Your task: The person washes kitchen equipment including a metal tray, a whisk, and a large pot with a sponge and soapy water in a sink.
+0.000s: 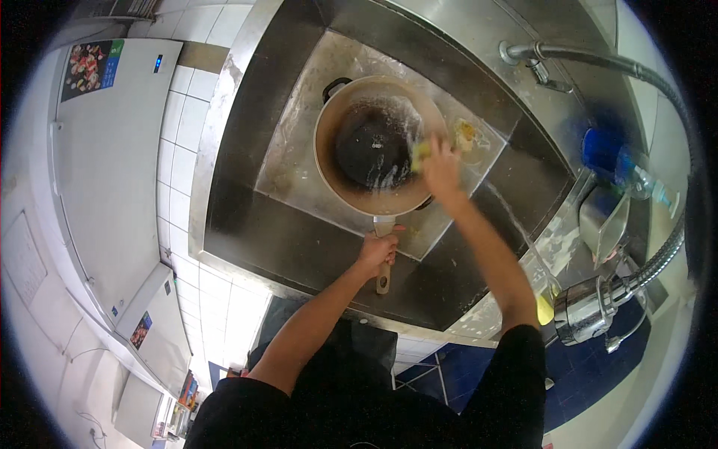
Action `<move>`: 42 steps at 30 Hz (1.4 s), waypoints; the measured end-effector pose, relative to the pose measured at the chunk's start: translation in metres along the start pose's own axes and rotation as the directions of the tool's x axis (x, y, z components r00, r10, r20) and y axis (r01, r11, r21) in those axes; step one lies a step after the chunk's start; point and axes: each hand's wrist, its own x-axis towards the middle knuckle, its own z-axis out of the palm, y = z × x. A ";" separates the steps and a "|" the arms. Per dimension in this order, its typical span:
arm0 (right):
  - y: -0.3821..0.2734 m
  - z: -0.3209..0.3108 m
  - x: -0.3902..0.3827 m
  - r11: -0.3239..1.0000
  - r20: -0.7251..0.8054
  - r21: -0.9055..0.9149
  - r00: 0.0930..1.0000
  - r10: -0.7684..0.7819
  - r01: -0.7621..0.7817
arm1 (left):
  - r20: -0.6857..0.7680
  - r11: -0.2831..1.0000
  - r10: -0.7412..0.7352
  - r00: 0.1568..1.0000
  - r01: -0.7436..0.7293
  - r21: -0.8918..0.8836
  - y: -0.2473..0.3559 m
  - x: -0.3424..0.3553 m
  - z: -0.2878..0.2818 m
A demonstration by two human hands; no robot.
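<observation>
A deep beige pan (pixel 326 153) with a dark bottom lies in the middle of the sink, streaked with white suds inside. My left hand (pixel 378 251) is wrapped round its long handle (pixel 383 283). My right hand (pixel 443 168), slightly blurred, presses a yellow-green sponge (pixel 420 156) against the pan's right inner wall. A black loop handle (pixel 336 88) juts out at the upper left, and part of another shows at the lower right. Whether these belong to the pan or to a pot beneath it I cannot tell.
The steel sink (pixel 247 217) surrounds the pan, with yellowish food scraps (pixel 465 136) on its floor. A hose faucet (pixel 598 52) arches along the right, ending in a metal spray head (pixel 580 310). A blue cup (pixel 600 150) and a metal container (pixel 600 217) stand on the right ledge.
</observation>
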 end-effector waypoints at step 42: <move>-0.189 -0.005 0.141 0.413 -0.277 0.910 0.690 0.669 -0.035 | 0.349 0.680 0.630 0.694 -0.710 0.185 -0.052 0.036 -0.010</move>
